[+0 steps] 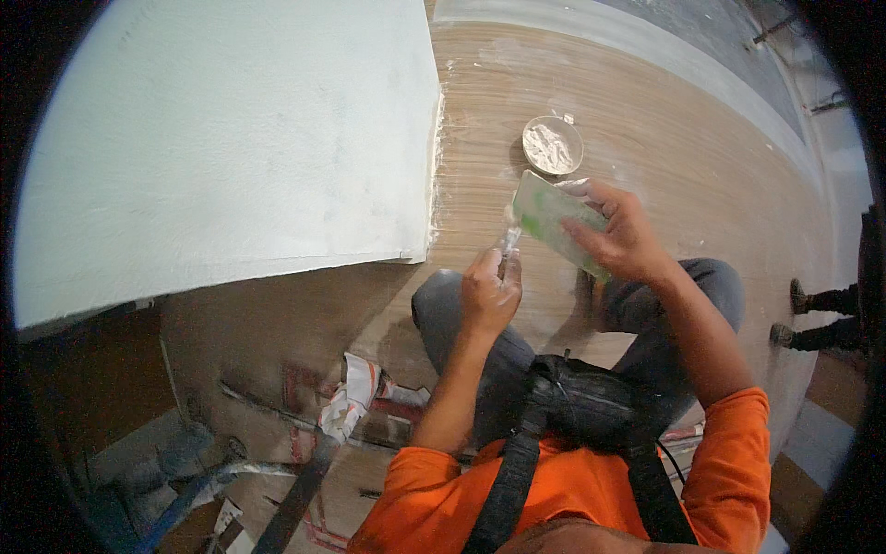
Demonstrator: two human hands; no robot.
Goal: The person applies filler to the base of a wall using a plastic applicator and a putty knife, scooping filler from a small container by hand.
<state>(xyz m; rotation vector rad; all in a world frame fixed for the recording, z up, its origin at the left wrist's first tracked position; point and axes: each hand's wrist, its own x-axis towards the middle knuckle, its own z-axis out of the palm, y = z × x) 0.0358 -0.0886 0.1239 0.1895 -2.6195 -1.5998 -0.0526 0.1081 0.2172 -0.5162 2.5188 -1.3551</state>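
Observation:
My left hand (pixel 492 294) is closed around a narrow putty knife (pixel 510 236) smeared with white, its tip pointing up and away from me. The tip is beside the left edge of a flat, pale green rectangular spreader (pixel 554 214); I cannot tell whether they touch. My right hand (pixel 620 231) grips this spreader on its right side, thumb across its face and fingers mostly hidden behind. White residue marks my fingers. Just beyond the spreader, a round tub (pixel 552 145) holds white paste, rough on top, and stands on the wood-patterned floor.
A large white wall face (pixel 231 157) stands at my left, with white crumbs along its base. Crumpled paper (pixel 353 397), a dark bar and a blue hose (pixel 189 499) lie at lower left. Another person's legs and shoes (pixel 796 314) are at far right.

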